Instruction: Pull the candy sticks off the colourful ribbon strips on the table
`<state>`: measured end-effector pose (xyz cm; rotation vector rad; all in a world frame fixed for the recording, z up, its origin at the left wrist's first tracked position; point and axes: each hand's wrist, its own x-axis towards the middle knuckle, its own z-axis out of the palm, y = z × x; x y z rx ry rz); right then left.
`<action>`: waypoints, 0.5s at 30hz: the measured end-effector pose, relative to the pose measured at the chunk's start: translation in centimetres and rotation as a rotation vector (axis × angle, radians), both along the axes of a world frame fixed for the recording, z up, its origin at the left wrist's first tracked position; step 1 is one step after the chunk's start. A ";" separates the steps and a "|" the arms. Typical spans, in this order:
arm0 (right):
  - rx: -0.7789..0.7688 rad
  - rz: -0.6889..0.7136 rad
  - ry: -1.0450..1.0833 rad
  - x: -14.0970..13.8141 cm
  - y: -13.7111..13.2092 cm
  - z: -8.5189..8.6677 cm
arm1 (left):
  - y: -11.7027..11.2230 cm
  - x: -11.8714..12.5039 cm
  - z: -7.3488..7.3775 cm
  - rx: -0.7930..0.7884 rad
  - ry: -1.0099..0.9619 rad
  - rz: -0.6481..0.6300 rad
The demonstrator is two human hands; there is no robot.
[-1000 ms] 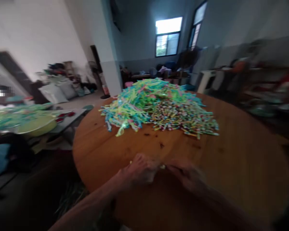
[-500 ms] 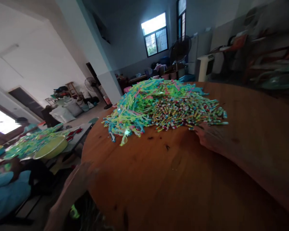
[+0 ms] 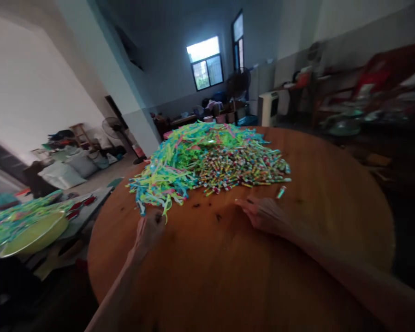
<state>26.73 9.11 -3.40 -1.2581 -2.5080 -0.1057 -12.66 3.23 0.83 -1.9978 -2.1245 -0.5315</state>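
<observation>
While L hand (image 3: 151,229) curls nr edge of strip pile (image 3: 173,161), R hand (image 3: 264,214) is at rnd tbl (image 3: 314,249) nr stick pile (image 3: 242,167), fingers narrow; can't tell if either holds anything.

Daylight enters through a dark-framed window (image 3: 205,63) in the far wall (image 3: 162,60), with a narrower window (image 3: 238,40) to its right; the rest of the room is dim. A pale pillar (image 3: 107,76) stands left of them (it leans in this tilted view). Beyond it, a standing fan (image 3: 112,128) and stuffed white sacks (image 3: 62,174) occupy the grey floor (image 3: 102,174). A dark fan (image 3: 238,84) and a boxy pale appliance (image 3: 269,108) stand behind the round wooden surface (image 3: 318,203). Along the two-tone right wall (image 3: 352,27), blur obscures what may be a reddish chair (image 3: 370,76).
</observation>
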 end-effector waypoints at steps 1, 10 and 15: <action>-0.027 0.007 -0.013 -0.5 -0.3 0.6 | -0.8 1.0 0.0 -0.015 0.009 0.010; -0.250 0.095 0.085 -0.4 -1.3 2.4 | -3.6 8.6 1.7 -0.215 -0.210 -0.289; -0.251 0.108 0.024 -0.3 -1.5 1.2 | -3.5 6.0 2.0 -0.086 -0.194 -0.474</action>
